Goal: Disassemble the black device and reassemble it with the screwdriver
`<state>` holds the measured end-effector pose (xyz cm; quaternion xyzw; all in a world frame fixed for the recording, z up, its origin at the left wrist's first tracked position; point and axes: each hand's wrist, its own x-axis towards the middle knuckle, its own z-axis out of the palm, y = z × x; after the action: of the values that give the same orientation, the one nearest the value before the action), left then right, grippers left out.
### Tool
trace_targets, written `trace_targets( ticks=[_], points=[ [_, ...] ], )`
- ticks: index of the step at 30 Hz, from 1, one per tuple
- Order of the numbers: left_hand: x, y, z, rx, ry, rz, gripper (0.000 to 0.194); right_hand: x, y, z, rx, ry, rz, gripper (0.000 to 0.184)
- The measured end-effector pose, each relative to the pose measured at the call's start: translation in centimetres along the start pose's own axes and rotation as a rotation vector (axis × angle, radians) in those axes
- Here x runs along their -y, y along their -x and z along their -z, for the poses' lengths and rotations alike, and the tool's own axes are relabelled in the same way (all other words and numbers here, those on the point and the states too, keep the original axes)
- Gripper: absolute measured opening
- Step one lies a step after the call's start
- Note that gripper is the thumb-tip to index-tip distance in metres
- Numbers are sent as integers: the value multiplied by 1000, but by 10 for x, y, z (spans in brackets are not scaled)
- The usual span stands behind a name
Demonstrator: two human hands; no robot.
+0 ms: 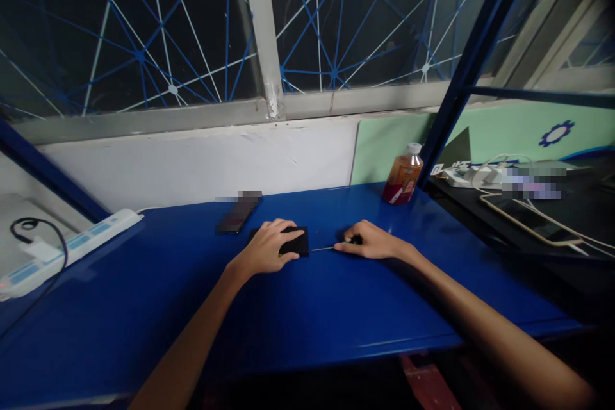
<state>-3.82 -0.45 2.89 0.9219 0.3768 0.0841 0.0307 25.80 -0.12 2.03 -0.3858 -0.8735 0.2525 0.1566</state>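
Observation:
A flat black rectangular object (298,245) lies on the blue desk, and its exact kind does not show. My left hand (266,248) grips it from above, with the thumb at its near edge and the fingers across its top, covering its left part. To its right, my right hand (375,240) is closed around the dark handle of a screwdriver (323,248). The thin metal shaft points left, its tip close to the black object's right edge; I cannot tell whether they touch. Most of the handle is hidden in my fingers.
Behind my left hand lies a phone (240,211). A drink bottle (403,176) stands at the back right. At left is a white power strip (91,237) with a black cable. Another phone (531,220) and cables occupy the dark table at right. Blue posts flank the desk (307,314).

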Motion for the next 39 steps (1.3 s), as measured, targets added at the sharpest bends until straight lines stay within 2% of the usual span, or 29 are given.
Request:
trace_targets(
  ticks=[8,15,24,30,35,39],
  points=[
    [-1,0,-1,-5,9,8,51,-3,3,9,41,-44,-38,43],
    [-2,0,-2,-17,-20,18,50,-4,3,8,31,-84,-41,43],
    [-7,0,-2,2,-33,23,51,-1,4,11,138,-142,-101,46],
    [-7,-1,-1,-3,-18,18,50,-1,4,13,88,-120,-93,53],
    [-6,0,-2,-7,-18,11,50,-7,4,15,79,-101,-43,46],
    [-7,0,-2,-3,-27,17,51,-5,4,12,47,-119,-58,39]
  ],
)
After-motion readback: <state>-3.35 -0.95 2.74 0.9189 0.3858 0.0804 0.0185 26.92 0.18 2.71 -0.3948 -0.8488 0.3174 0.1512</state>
